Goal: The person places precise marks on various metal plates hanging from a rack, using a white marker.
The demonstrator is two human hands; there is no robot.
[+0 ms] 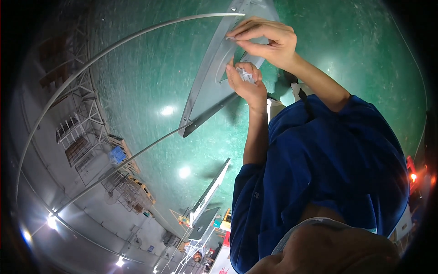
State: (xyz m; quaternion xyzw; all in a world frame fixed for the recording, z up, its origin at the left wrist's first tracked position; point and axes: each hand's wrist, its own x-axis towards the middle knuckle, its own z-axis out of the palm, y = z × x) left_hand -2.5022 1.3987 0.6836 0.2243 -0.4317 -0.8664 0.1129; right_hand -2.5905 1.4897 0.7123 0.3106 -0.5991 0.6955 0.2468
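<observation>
A large grey panel (pixel 206 93) with a raised outline and an opening hangs or stands tilted in front of me. My right hand (pixel 276 42) is closed in a pinch at the panel's surface, with a small whitish piece (pixel 231 38) between thumb and fingertips. Just below it, my left hand (pixel 250 86) is cupped upward beside the opening. In its palm lies a bunch of small white pieces (pixel 247 76), too small to name, with the fingers curled around them. Holes show at the panel's narrow lower corner.
Two thin pale rods (pixel 123 45) run from the panel's ends toward the lower left. Below stand another upright panel (pixel 211 189) and a grey panel (pixel 204 223). Racks, a blue crate (pixel 117 154) and wire cages line the left side. A person (pixel 197 256) is far off, at the bottom.
</observation>
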